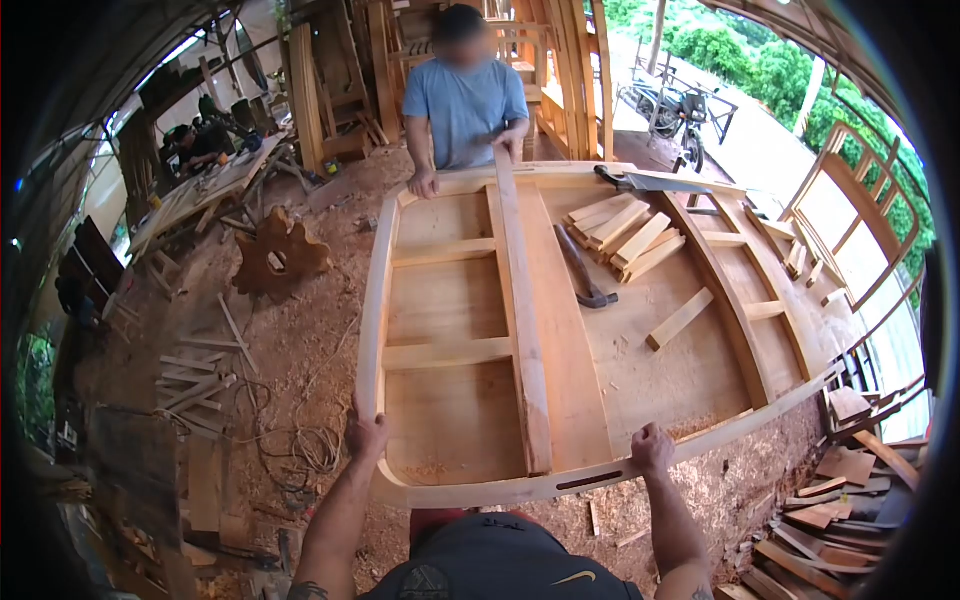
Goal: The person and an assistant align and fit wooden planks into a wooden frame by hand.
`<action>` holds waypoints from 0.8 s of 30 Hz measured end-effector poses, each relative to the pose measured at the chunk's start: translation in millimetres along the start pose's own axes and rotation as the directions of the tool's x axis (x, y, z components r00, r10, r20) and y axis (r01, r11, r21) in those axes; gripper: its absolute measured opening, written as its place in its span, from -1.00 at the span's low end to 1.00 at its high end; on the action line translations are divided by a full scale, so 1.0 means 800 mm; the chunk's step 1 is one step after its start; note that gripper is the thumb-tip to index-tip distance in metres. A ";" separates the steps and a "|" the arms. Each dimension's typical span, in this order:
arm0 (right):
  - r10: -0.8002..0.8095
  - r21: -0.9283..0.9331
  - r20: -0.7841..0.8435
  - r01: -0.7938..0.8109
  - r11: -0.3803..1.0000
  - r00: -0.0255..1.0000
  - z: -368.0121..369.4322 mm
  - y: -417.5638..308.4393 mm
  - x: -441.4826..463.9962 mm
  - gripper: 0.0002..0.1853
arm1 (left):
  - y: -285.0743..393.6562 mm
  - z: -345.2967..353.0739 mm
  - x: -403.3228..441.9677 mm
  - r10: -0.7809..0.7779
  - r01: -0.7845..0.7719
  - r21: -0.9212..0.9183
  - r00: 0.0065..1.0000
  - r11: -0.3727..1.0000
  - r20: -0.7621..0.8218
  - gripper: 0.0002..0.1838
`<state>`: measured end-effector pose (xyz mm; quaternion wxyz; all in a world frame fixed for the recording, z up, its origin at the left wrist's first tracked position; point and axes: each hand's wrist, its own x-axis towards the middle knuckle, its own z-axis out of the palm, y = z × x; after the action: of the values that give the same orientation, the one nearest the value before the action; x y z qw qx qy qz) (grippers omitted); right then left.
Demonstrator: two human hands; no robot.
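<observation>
A large wooden frame panel [450,355] with crosspieces lies in front of me. My left hand [367,432] grips its left edge near the rounded near corner. My right hand [653,449] is closed at the near rail, right of a dark slot [590,481]; whether it holds the rail is hard to make out. A long board [522,330] runs across the panel from the near rail to a co-worker in a blue shirt [465,110], whose hand is at its far end. On the panel lie a hammer [583,268], a handsaw [660,184] and several short wooden blocks [630,235].
A gear-shaped wood slab [280,258], thin sticks [200,385] and a cord [305,445] lie on the floor at left. Scrap wood [830,520] is piled at lower right. A workbench [205,195] stands back left, a motorbike [690,120] back right.
</observation>
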<state>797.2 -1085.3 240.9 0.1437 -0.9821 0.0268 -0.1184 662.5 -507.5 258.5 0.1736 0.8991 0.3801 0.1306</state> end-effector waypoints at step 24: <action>0.064 -0.004 0.043 -0.063 0.998 0.997 -0.016 -0.013 -0.001 -0.84 | 0.013 -0.011 -0.003 -0.047 0.046 0.029 0.998 0.999 0.050 -0.12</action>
<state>793.1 -1078.8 255.7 0.1467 -0.9833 0.0551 -0.0927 664.4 -513.9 270.5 0.1736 0.8953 0.3981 0.0985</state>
